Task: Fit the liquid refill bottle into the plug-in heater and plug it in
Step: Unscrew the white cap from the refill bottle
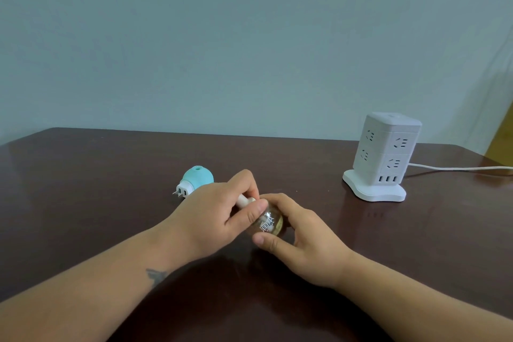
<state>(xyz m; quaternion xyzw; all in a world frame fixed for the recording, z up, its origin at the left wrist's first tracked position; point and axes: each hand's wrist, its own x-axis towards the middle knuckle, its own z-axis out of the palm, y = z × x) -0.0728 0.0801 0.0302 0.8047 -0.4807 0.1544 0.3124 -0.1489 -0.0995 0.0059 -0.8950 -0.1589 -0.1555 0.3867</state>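
Much of the refill bottle [268, 223] is covered by fingers, so only part of its clear round body with pale yellow liquid and white printed characters shows; the characters are too blurred to read. The left hand [219, 214] pinches the white cap [244, 200] at the bottle's neck between thumb and fingertips, and the right hand [301, 236] wraps the body, thumb in front and fingers curled behind. Whether the cap is loose or tight cannot be told. The bottle is held tilted just above the dark brown table [83, 189], near its middle. Behind the left hand lies the light blue plug-in heater [195, 179] on its side, its white plug prongs pointing left, partly hidden by the knuckles. Well apart on the right stands a white tower power strip [384, 155], its cable [458, 168] cut off at the right edge. The table between the hands and the tower is bare.
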